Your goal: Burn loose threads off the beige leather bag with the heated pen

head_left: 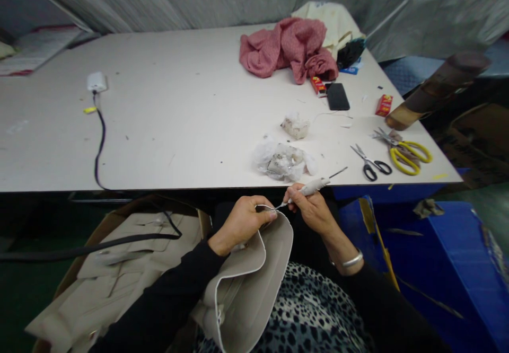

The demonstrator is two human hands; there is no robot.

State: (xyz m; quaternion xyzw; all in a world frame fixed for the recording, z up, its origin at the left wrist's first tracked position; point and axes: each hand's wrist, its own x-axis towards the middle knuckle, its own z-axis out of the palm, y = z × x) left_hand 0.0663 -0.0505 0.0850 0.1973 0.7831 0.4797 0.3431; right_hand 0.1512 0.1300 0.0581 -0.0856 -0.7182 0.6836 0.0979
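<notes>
Beige bag (246, 284) edge pinched in left hand (240, 221) — right hand (312, 208) fisted on white tool (308, 188), tip hidden.

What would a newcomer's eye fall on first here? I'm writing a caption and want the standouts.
First, the two hands at the table's near edge: the left hand pinches the rim of a beige bag piece while the right hand holds a white-handled tool to it. Next, the crumpled pink cloth at the far side, and the yellow-handled scissors at the right.
</notes>
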